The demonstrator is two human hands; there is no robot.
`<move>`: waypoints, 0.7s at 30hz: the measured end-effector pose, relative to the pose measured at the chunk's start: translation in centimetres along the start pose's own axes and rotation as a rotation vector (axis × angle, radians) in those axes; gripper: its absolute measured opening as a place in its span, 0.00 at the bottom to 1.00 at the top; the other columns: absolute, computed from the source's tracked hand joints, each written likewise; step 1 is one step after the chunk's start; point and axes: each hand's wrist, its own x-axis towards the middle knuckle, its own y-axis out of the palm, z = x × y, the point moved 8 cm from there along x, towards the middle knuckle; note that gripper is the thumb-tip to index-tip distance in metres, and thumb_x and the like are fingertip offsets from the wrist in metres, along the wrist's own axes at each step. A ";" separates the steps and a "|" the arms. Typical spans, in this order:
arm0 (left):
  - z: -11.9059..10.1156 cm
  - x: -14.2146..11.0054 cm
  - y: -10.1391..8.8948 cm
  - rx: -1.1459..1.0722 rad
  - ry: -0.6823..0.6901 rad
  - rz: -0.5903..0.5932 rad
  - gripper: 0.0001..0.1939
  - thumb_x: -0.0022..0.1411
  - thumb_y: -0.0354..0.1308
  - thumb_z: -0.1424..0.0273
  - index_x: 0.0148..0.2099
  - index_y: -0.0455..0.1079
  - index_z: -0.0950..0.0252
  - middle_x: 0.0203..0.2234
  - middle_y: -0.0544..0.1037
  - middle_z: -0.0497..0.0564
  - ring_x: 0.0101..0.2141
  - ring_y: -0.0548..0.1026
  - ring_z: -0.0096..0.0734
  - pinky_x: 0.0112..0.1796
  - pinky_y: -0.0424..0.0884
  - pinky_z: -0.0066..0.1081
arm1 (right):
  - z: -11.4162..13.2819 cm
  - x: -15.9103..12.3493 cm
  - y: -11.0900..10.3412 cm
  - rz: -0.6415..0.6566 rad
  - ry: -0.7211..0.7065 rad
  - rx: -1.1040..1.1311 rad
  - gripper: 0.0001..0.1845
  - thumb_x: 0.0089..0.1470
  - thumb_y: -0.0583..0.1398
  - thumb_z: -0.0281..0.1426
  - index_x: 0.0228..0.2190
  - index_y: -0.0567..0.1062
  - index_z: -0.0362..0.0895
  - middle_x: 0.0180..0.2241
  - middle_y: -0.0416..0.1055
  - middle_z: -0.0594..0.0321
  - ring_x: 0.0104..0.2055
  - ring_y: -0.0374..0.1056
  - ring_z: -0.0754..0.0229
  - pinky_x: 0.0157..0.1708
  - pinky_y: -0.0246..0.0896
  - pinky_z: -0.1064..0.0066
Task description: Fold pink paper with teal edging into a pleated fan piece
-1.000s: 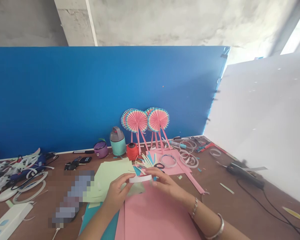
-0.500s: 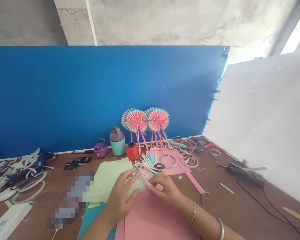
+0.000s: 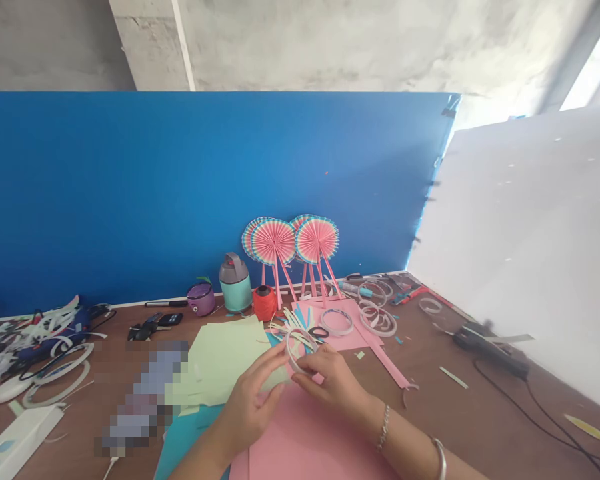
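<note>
In the head view, my right hand (image 3: 333, 380) pinches a thin roll of clear tape (image 3: 290, 352) between thumb and fingers. The roll stands on edge above the papers. At its left side is my left hand (image 3: 253, 397), fingers stretched out and thumb apart, the fingertips at the roll's rim; whether they press on it I cannot tell. Pink paper sheets (image 3: 305, 440) lie under both hands. Light green sheets (image 3: 220, 360) and blue paper (image 3: 185, 437) are to the left. Just behind the roll sits a heap of coloured paper strips (image 3: 300, 319).
Pink pleated paper fans (image 3: 274, 241) stand against the blue partition (image 3: 180, 193). Nearby are a teal container (image 3: 237, 293), red twine (image 3: 265, 305) and a purple pot (image 3: 201, 300). More tape rolls (image 3: 379, 319) lie right, before a corded black tool (image 3: 490, 348). Tangled cables (image 3: 50, 340) fill the left.
The tape roll has turned so its round opening faces me more. My left hand has shifted slightly right, its fingertips now closer to the rim.
</note>
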 end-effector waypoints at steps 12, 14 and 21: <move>0.6 0.2 -0.5 -0.045 -0.046 -0.097 0.14 0.65 0.49 0.68 0.51 0.69 0.57 0.54 0.69 0.56 0.54 0.67 0.39 0.52 0.68 0.41 | 0.4 -0.1 -0.3 0.025 0.052 0.070 0.15 0.57 0.53 0.34 0.19 0.63 0.44 0.18 0.59 0.70 0.22 0.53 0.66 0.31 0.52 0.71; 0.4 0.2 -0.9 0.026 0.025 -0.146 0.17 0.65 0.50 0.69 0.55 0.67 0.56 0.53 0.70 0.56 0.53 0.68 0.39 0.52 0.67 0.42 | 0.6 -0.2 -0.5 0.049 0.068 0.162 0.14 0.58 0.53 0.36 0.23 0.68 0.43 0.21 0.64 0.68 0.24 0.57 0.65 0.31 0.54 0.71; 1.0 0.7 -0.2 -0.136 -0.071 -0.074 0.11 0.64 0.53 0.67 0.46 0.72 0.58 0.35 0.77 0.52 0.36 0.74 0.33 0.38 0.72 0.31 | 1.2 0.0 -1.7 -0.057 0.010 0.203 0.12 0.61 0.50 0.33 0.40 0.71 0.45 0.35 0.71 0.60 0.37 0.65 0.59 0.38 0.62 0.69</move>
